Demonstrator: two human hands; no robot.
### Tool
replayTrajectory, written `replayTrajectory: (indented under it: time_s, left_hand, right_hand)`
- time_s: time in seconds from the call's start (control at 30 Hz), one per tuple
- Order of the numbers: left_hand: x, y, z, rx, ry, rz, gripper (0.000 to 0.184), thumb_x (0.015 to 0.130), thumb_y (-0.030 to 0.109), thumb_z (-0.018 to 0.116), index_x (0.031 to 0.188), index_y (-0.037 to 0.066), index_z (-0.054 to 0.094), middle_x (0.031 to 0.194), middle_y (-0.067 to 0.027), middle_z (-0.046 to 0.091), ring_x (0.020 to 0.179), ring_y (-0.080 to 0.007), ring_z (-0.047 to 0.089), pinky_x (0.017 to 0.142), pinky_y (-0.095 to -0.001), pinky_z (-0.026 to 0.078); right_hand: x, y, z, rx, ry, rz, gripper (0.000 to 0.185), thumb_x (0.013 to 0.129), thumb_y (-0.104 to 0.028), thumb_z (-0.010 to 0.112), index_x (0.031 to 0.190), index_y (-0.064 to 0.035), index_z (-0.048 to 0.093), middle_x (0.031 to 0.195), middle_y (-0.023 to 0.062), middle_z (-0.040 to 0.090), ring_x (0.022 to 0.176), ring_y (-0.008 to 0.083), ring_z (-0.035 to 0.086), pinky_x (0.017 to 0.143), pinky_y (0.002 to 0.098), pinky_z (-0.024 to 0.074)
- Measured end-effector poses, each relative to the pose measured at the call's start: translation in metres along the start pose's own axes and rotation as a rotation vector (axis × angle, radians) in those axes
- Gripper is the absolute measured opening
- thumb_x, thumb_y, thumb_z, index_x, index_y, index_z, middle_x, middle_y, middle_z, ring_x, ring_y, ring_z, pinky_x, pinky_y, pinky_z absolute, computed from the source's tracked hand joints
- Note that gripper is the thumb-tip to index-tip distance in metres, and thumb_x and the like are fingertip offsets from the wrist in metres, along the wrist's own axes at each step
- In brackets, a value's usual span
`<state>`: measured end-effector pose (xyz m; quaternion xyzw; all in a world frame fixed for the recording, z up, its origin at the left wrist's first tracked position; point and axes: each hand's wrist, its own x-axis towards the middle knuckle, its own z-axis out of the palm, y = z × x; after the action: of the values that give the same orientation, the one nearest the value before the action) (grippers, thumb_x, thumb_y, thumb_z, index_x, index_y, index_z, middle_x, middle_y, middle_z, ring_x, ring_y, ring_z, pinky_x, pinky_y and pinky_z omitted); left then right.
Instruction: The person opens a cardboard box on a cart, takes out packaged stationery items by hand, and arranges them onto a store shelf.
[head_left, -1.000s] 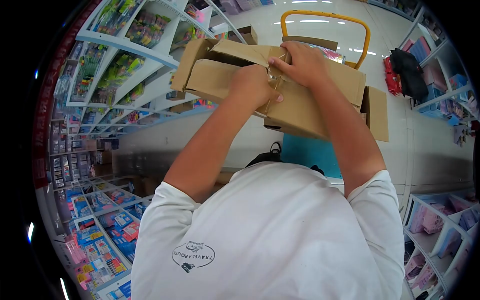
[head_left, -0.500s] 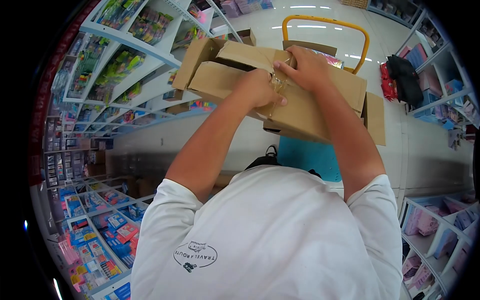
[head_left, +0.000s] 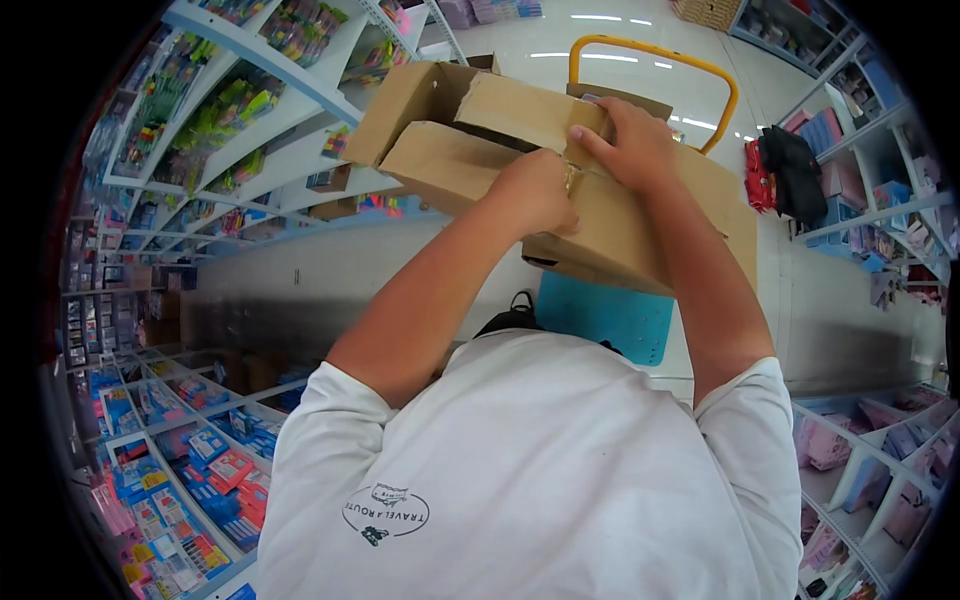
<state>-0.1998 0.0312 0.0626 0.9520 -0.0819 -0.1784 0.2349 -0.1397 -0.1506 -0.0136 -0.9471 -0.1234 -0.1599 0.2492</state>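
At the lower left of the frame, blue and red packs point(head_left: 230, 468) lie in rows in a low rack. Above them, at the upper left, pale shelves point(head_left: 250, 56) carry crowded, brightly coloured small goods, many too blurred to name. The person's white shirt point(head_left: 560, 460) takes up the lower middle, a round print on its front, and a black shoe point(head_left: 515, 318) shows just above it.

The cardboard box point(head_left: 640, 215) lies across the upper middle, tilted down slightly to the right, with its flaps standing open at the left end. The left hand point(head_left: 537, 195) is on it, fingers curled closed at the seam beside a bit of clear tape point(head_left: 571, 178); its grip hides the fingertips, so I cannot tell what they pinch. Just to the right and higher, the right hand point(head_left: 638, 145) rests on the box with its grip spread, the thumb apart from the fingers.

Below the box is a teal cart platform point(head_left: 610, 315), and beyond it rises a yellow handle point(head_left: 660, 52). At the upper right, a red bag point(head_left: 760, 180) touches a black bag point(head_left: 797, 175) beside more shelving point(head_left: 880, 219). Pink goods point(head_left: 830, 450) fill shelves at the lower right.
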Motion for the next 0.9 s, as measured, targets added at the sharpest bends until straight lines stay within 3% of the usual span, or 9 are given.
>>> replayTrajectory:
  time_s: [0.03, 0.27, 0.33, 0.53, 0.67, 0.77, 0.83, 0.9]
  left_hand:
    - [0.001, 0.002, -0.003, 0.034, -0.084, 0.010, 0.053, 0.059, 0.023, 0.091, 0.097, -0.007, 0.068, 0.101, -0.0245, 0.070, 0.097, -0.0352, 0.069, 0.085, -0.0397, 0.055]
    - [0.020, -0.014, 0.000, -0.053, -0.253, 0.064, 0.054, 0.059, 0.026, 0.092, 0.094, -0.009, 0.071, 0.096, -0.0224, 0.072, 0.091, -0.0330, 0.070, 0.084, -0.0378, 0.054]
    - [0.018, -0.010, -0.004, -0.012, -0.326, 0.047, 0.053, 0.063, 0.018, 0.090, 0.107, -0.002, 0.070, 0.101, -0.0170, 0.072, 0.093, -0.0296, 0.069, 0.087, -0.0365, 0.053]
    - [0.021, -0.024, 0.012, -0.286, -0.367, 0.072, 0.043, 0.066, 0.010, 0.086, 0.104, 0.000, 0.069, 0.100, -0.0122, 0.072, 0.091, -0.0230, 0.068, 0.083, -0.0342, 0.052]
    - [0.019, -0.033, 0.017, -0.265, -0.284, 0.139, 0.043, 0.066, 0.013, 0.086, 0.103, 0.000, 0.067, 0.098, -0.0106, 0.072, 0.091, -0.0218, 0.068, 0.082, -0.0336, 0.052]
    - [0.009, -0.034, 0.008, -0.220, -0.264, 0.153, 0.047, 0.065, 0.016, 0.087, 0.104, 0.001, 0.065, 0.098, -0.0104, 0.071, 0.091, -0.0221, 0.068, 0.082, -0.0339, 0.052]
    - [-0.006, -0.028, -0.003, -0.194, -0.234, 0.114, 0.053, 0.063, 0.026, 0.087, 0.106, 0.005, 0.066, 0.104, -0.0150, 0.071, 0.099, -0.0316, 0.068, 0.087, -0.0390, 0.052]
    - [-0.015, -0.024, -0.002, -0.074, -0.191, 0.130, 0.055, 0.062, 0.026, 0.088, 0.108, 0.005, 0.065, 0.106, -0.0156, 0.071, 0.100, -0.0324, 0.068, 0.087, -0.0395, 0.053]
  right_hand:
    - [0.000, 0.000, 0.000, -0.002, -0.004, 0.002, 0.066, 0.086, -0.064, 0.060, 0.125, -0.0095, 0.062, 0.121, 0.0109, 0.067, 0.113, 0.0304, 0.062, 0.097, 0.0465, 0.0434]
    - [-0.003, -0.002, 0.001, -0.017, 0.022, -0.024, 0.063, 0.087, -0.060, 0.061, 0.126, -0.0102, 0.061, 0.120, 0.0110, 0.067, 0.110, 0.0314, 0.062, 0.094, 0.0464, 0.0442]
    - [-0.004, -0.005, -0.003, 0.001, 0.026, -0.031, 0.062, 0.088, -0.059, 0.061, 0.125, -0.0097, 0.062, 0.119, 0.0118, 0.068, 0.108, 0.0320, 0.063, 0.093, 0.0459, 0.0453]
    - [-0.005, -0.009, -0.005, 0.066, 0.017, -0.020, 0.065, 0.086, -0.061, 0.061, 0.121, -0.0067, 0.065, 0.118, 0.0154, 0.068, 0.111, 0.0344, 0.063, 0.097, 0.0457, 0.0466]
    - [-0.004, -0.010, -0.004, 0.061, -0.023, 0.004, 0.066, 0.086, -0.062, 0.060, 0.123, -0.0078, 0.064, 0.118, 0.0155, 0.068, 0.112, 0.0339, 0.063, 0.098, 0.0459, 0.0458]
    - [-0.005, -0.011, -0.001, 0.002, 0.030, -0.046, 0.059, 0.089, -0.058, 0.060, 0.124, -0.0099, 0.063, 0.113, 0.0142, 0.069, 0.102, 0.0345, 0.065, 0.089, 0.0448, 0.0474]
    - [-0.005, -0.008, 0.002, -0.008, 0.051, -0.048, 0.059, 0.089, -0.058, 0.060, 0.123, -0.0100, 0.063, 0.113, 0.0140, 0.069, 0.102, 0.0345, 0.065, 0.089, 0.0451, 0.0470]
    - [-0.004, -0.004, 0.003, -0.022, 0.071, -0.055, 0.059, 0.089, -0.058, 0.060, 0.123, -0.0100, 0.063, 0.114, 0.0138, 0.069, 0.103, 0.0345, 0.065, 0.089, 0.0453, 0.0467]
